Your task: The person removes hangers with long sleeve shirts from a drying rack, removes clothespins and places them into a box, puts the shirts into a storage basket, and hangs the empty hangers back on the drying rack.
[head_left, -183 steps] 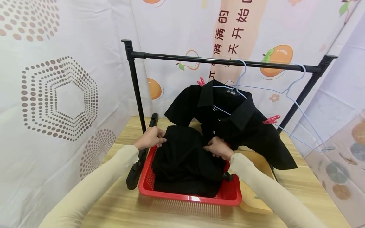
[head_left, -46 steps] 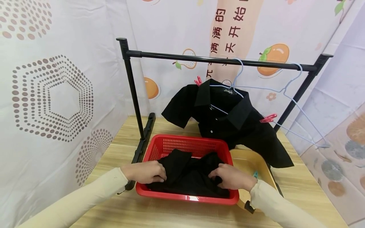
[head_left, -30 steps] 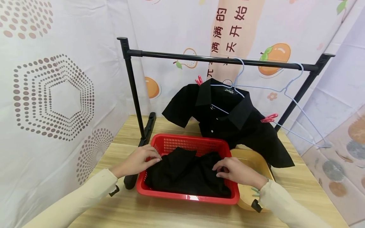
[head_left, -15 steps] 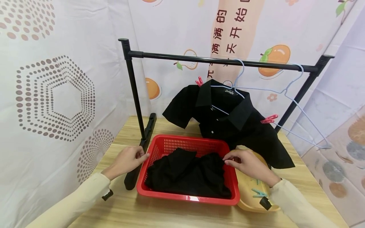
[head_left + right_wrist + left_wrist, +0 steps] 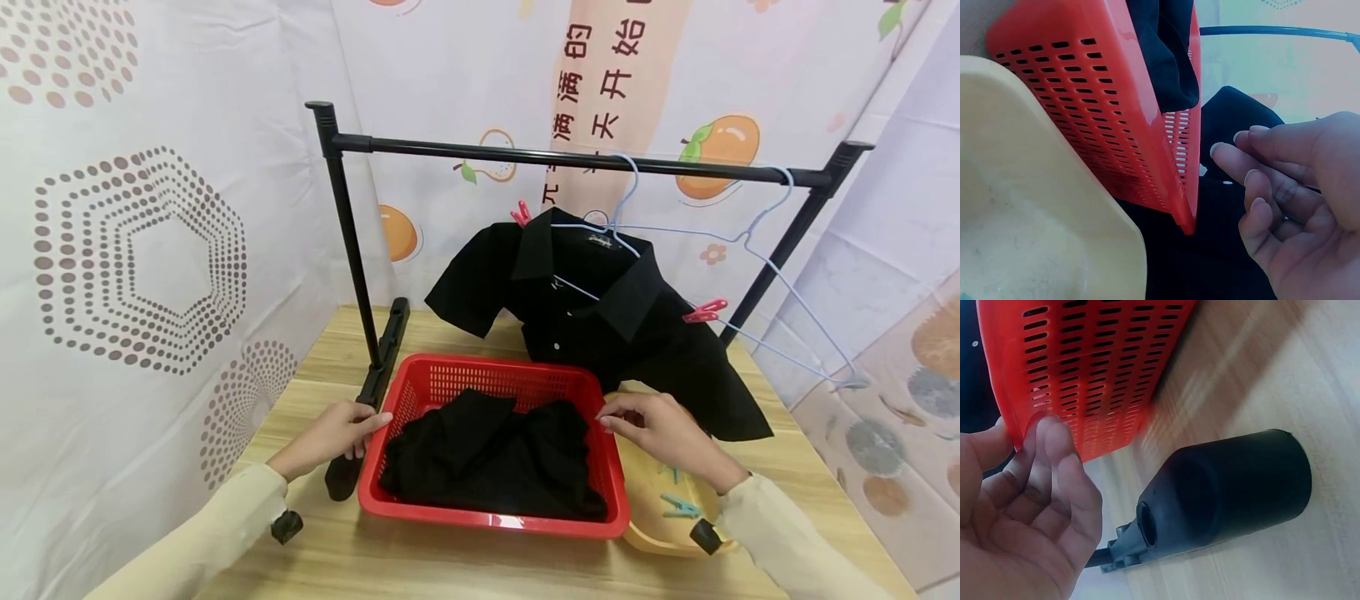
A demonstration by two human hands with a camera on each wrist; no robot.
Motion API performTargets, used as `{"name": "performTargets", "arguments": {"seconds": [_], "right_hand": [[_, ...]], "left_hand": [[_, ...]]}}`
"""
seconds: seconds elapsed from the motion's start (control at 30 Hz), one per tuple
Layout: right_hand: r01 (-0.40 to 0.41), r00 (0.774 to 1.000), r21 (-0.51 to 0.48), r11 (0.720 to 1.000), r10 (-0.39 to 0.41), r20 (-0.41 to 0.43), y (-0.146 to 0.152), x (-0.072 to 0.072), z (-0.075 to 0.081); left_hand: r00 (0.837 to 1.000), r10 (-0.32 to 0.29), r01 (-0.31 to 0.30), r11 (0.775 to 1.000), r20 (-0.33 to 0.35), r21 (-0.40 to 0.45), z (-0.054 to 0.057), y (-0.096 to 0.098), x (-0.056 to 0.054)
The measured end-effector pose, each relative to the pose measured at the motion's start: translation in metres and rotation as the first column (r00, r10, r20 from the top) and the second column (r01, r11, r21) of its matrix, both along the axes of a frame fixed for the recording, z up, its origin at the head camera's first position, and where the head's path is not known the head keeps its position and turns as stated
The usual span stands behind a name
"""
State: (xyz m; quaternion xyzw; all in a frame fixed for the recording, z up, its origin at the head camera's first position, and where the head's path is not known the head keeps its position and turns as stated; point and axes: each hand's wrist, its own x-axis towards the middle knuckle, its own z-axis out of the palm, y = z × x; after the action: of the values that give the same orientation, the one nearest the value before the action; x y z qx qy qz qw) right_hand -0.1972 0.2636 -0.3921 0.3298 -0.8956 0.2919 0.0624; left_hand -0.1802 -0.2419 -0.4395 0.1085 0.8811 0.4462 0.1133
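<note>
A red plastic basket (image 5: 495, 523) with slotted walls stands on the table, with a crumpled black garment (image 5: 495, 467) lying inside it. My left hand (image 5: 333, 437) pinches the basket's left rim, thumb on top and fingers against the outer wall, as the left wrist view shows. Near the right rim hovers my right hand (image 5: 660, 429), its fingers loosely bent and holding nothing; in the right wrist view a gap separates its fingertips from the basket. Behind the basket a black short-sleeved shirt (image 5: 645, 333) hangs on a blue wire hanger (image 5: 617, 225), with pink clothespins (image 5: 705, 312) on it.
A black garment rack (image 5: 480, 153) spans the table, its left foot (image 5: 347, 467) beside my left hand. A second blue hanger (image 5: 795, 283) hangs at the right. Right of the basket sits a yellow tub (image 5: 645, 533) with teal clothespins (image 5: 680, 506).
Both hands have let go of the black garment, which now lies lower in the basket. They have moved apart; the left has taken the basket's left rim, the right is beside the right rim.
</note>
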Motion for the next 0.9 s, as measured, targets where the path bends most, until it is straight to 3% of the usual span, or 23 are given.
{"name": "performTargets", "arguments": {"seconds": [0.43, 0.9], "right_hand": [[0.024, 1.000, -0.024, 0.999, -0.024, -0.003, 0.003, 0.000, 0.000], [0.133, 0.979, -0.074, 0.988, -0.143, -0.144, 0.012, 0.002, 0.018]], "left_hand": [[1.000, 0.001, -0.001, 1.000, 0.021, 0.023, 0.002, 0.004, 0.002], [1.000, -0.014, 0.013, 1.000, 0.025, 0.026, 0.004, 0.003, 0.003]]}}
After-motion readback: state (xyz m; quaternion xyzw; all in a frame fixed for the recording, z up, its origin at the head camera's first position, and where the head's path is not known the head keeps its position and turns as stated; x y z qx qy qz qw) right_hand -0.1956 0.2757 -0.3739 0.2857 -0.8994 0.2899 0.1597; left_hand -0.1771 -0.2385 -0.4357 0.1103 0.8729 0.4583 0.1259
